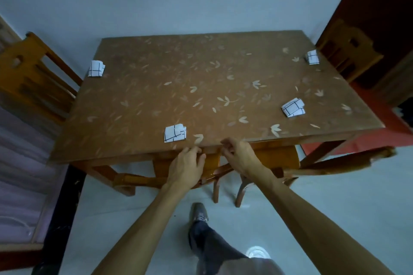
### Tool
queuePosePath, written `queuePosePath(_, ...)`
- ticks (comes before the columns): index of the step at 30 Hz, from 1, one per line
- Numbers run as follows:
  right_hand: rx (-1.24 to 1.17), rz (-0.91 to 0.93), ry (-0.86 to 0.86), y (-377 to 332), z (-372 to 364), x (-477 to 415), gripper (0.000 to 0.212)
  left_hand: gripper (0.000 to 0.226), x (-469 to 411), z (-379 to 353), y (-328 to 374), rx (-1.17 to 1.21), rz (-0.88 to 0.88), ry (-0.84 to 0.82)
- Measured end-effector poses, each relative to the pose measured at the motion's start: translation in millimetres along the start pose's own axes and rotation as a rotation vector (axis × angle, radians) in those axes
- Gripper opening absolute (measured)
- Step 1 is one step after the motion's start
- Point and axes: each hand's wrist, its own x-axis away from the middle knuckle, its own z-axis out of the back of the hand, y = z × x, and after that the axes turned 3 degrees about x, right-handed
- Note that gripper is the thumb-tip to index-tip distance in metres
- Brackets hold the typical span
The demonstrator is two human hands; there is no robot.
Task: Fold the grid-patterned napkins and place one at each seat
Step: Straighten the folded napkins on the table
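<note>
The left napkin [96,69] lies folded at the table's [145,100] edge by a chair [33,78]. The front napkin [175,133] sits near the near edge. There the left hand [187,164] and right hand [241,156] curl their fingers; whether they grip cannot be told. The right napkin [293,107] and corner napkin [312,57] lie folded rightward.

Head-worn wide-angle view, steeply down onto the table [156,96] from its near edge

The table [134,118] hides most of the near chair [277,157]; the left chair [29,78] is cropped.
</note>
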Motion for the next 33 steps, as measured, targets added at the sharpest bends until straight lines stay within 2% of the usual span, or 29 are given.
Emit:
queuePosePath(8,-0.028,-0.063,0.154,41,67,46,0.029,0.024,3,-14,62,-0.006,-0.110,0.016)
queuePosePath(16,-0.040,-0.121,0.254,120,126,48,0.026,0.017,-33,-58,145,0.014,-0.197,-0.036)
queuePosePath(19,-0.020,-0.125,0.257,156,155,42,0.027,0.019,-58,-86,188,0.005,-0.245,-0.015)
queuePosePath(24,0.013,-0.092,0.224,215,203,28,0.030,0.016,-96,-119,257,0.004,-0.208,-0.051)
queuePosePath(33,-0.006,-0.160,0.102,288,235,-19,0.037,0.031,-165,-160,302,-0.041,-0.137,-0.117)
